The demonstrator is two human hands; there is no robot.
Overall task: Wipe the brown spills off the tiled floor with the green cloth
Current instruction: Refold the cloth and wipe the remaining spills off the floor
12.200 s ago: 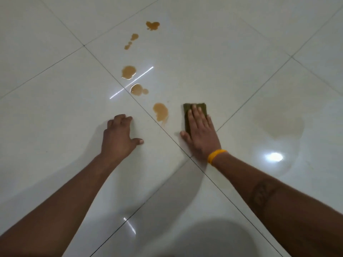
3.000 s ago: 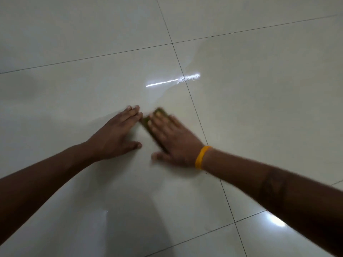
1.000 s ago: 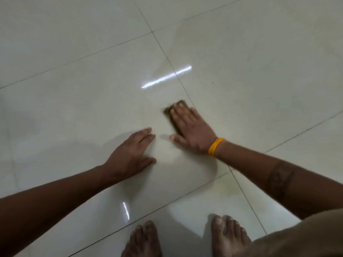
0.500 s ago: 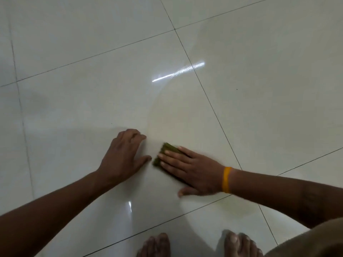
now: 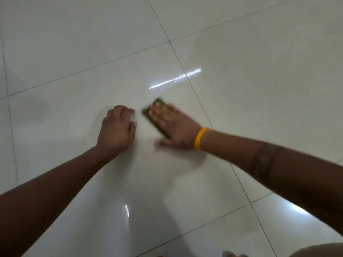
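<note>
Step in hand: wiping pass over the tiled floor (image 5: 259,89), judged from the motion blur on the working hand and cloth.
Right hand (image 5: 174,127): flat and spread, palm down, fingers (image 5: 159,110) pressed on top of the green cloth (image 5: 148,115); not pinching it, only bearing down. Yellow wristband (image 5: 200,138) at the wrist.
Green cloth: folded into a narrow pad, trapped between right palm and floor; only its far edge and left side visible beyond the fingertips. Just left of a grout line (image 5: 202,110), near a streak of reflected light (image 5: 174,79).
Left hand (image 5: 117,130): empty, fingers curled and knuckles up, resting on the tile as a prop; just beside the cloth, not touching it.
Brown spills: none visible anywhere in this view; tiles look pale and glossy, at most a faint damp sheen.
Progress: apparently late, with only residue or film left to clear here.
Next move calls for: even downward pressure, overlapping strokes across the damp patch, then a look around for any brown marks outside the view.
Risk: smearing a thin film from a soiled cloth face.
</note>
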